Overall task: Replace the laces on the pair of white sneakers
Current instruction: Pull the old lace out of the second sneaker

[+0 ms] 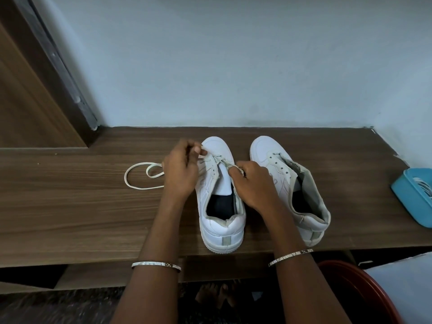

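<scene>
Two forearms [152, 242], each wearing a bangle [156, 264], reach to the left sneaker [219, 230], whose heel sits at the front edge of the wooden shelf [70, 206]. The left hand [180, 169] pinches a white lace [126, 178] beside its toe. The right hand [252, 183] pinches another strand over its tongue. Slack lace loops on the wide stretch of wood to its left. The second sneaker [289, 188] stands just to its right, with a blue tray [406, 202] beyond at the shelf's end.

- Wood-grain table [70, 206], standing against a pale blue wall [233, 66].
- Blue plastic basket [408, 204] at the table's right end (partly cut off by the frame).
- Wooden door [28, 108] on the left.
- Red rounded rim [350, 280], lower right.
</scene>
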